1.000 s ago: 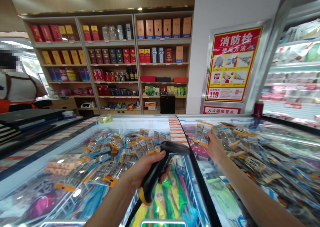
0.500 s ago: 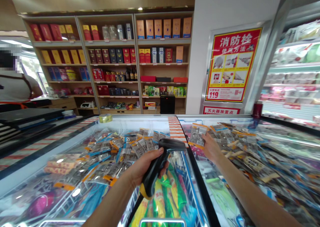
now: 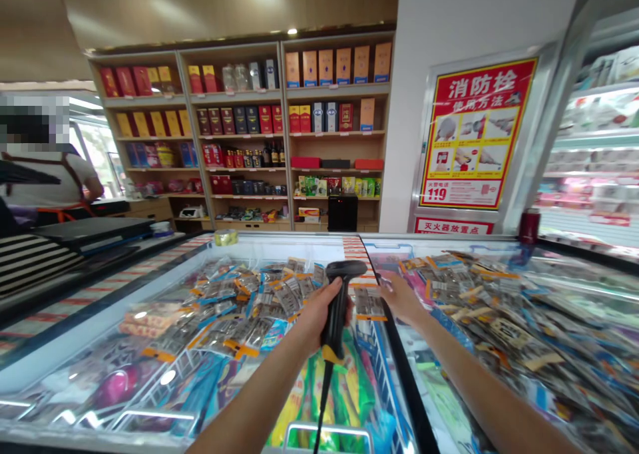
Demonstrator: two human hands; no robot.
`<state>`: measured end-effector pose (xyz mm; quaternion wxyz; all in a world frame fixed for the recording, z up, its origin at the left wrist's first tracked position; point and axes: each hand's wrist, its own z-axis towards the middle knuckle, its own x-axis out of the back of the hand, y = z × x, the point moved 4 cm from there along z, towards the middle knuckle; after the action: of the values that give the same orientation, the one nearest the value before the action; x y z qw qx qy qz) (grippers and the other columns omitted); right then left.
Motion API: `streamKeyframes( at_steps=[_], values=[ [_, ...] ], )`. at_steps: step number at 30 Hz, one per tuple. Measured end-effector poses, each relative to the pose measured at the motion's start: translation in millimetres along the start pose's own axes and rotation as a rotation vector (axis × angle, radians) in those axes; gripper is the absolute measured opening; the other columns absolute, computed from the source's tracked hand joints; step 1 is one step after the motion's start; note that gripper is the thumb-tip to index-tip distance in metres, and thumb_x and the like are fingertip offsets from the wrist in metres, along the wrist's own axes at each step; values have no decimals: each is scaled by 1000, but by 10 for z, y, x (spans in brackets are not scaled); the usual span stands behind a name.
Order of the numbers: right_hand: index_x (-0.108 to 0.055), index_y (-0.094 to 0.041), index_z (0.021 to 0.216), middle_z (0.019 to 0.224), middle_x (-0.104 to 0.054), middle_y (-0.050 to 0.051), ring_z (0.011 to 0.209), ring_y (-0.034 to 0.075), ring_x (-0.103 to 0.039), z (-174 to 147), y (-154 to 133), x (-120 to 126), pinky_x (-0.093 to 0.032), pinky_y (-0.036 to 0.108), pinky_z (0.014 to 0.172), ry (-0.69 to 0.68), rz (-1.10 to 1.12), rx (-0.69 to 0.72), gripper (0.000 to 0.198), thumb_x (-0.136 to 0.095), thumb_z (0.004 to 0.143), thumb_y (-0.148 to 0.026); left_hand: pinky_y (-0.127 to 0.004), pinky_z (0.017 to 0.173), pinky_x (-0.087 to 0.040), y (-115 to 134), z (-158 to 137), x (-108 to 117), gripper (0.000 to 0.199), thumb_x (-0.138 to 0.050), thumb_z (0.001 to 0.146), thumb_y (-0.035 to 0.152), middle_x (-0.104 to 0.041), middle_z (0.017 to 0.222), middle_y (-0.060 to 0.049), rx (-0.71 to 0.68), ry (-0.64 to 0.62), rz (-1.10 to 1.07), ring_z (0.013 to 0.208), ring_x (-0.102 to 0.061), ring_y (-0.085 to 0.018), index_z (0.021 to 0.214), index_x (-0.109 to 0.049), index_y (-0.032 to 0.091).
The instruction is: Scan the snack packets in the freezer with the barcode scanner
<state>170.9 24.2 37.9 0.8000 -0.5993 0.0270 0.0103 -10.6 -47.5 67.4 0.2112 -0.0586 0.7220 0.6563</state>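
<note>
My left hand (image 3: 322, 314) is wrapped round the grip of a black and yellow barcode scanner (image 3: 335, 314). The scanner stands upright, its head pointing right and its cable hanging down. My right hand (image 3: 403, 299) is at the freezer's middle divider, fingers closed at the right edge of a small clear packet (image 3: 368, 303) with orange ends. That packet is beside the scanner, partly over the divider. Similar packets are spread in a pile (image 3: 287, 294) on the left, and a larger pile of packets (image 3: 494, 307) lies on the right.
Glass-topped freezers (image 3: 164, 387) hold a wire basket with green and yellow bags (image 3: 344, 387). A small yellow roll (image 3: 226, 238) and a dark red can (image 3: 529, 226) stand on the far rim. Shelves of boxes (image 3: 239, 121) line the wall; a person (image 3: 50, 174) stands at left.
My right hand has moved left and slightly down with the packet, to beside the scanner. My left hand has turned the scanner more upright and shifted right. The view has turned slightly left.
</note>
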Motion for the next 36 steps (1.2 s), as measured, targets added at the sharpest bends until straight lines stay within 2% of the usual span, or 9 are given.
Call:
streamKeyframes(
  at_steps=[3,6,11,15,19,23,27,30,36],
  values=[
    [-64,-19,74,76,-66,5,75,20,-60,-215,-199,-104,-46,34,67,-254,9,-209,19,-58,65,-35,-22,45,-37,28,117,-196,31,-51,69,46,-51,53,2,-129,92,116,42,-47,-9,77,-47,16],
    [-60,-20,89,90,-65,7,78,20,-60,-438,-376,-272,-47,34,66,-416,292,-305,32,-50,71,-45,-25,58,-41,29,250,-439,34,-46,73,46,-59,68,-4,-261,189,322,61,-56,-15,88,-50,16],
    [-58,-19,84,71,-67,5,69,20,-63,-406,-306,-158,-50,30,55,-108,470,-345,21,-54,71,-35,-29,77,-37,-73,410,-702,34,-38,78,39,-60,94,-12,-352,243,685,91,-54,-22,96,-53,14],
    [-57,-18,79,64,-66,5,56,19,-62,-306,-258,204,-50,29,43,25,451,-367,17,-55,70,-33,-34,82,-33,-204,462,-494,32,-42,75,39,-60,96,-15,-275,329,962,96,-51,-26,92,-55,15],
    [-55,-18,72,57,-63,3,42,14,-56,-306,-294,453,-44,24,32,144,400,-350,12,-58,67,-29,-42,88,-27,-426,552,-260,51,-64,57,36,-53,106,-20,-154,464,1136,107,-41,-34,100,-50,12],
    [-56,-17,64,52,-60,2,38,12,-52,-357,-301,395,-42,21,31,144,343,-365,11,-60,64,-27,-41,86,-31,-546,717,-160,55,-71,43,14,-55,102,-19,-143,444,1016,102,-46,-34,95,-52,11],
    [-59,-15,66,55,-62,4,43,11,-54,-463,-316,189,-44,21,36,22,334,-399,12,-62,63,-27,-35,76,-40,-392,827,144,27,-59,62,18,-61,91,-14,-193,438,791,88,-55,-26,87,-55,11],
    [-60,-14,65,57,-62,5,46,12,-54,-578,-330,27,-45,22,41,-93,335,-440,15,-60,65,-29,-27,69,-43,-215,834,416,25,-45,74,21,-61,93,-10,-258,455,591,83,-57,-18,97,-51,13],
    [-57,-15,61,54,-59,5,48,13,-54,-716,-301,-98,-47,25,47,-201,241,-503,23,-57,68,-36,-25,54,-43,-56,772,642,27,-50,70,25,-62,88,-8,-244,502,343,70,-57,-16,94,-53,15]
  ],
)
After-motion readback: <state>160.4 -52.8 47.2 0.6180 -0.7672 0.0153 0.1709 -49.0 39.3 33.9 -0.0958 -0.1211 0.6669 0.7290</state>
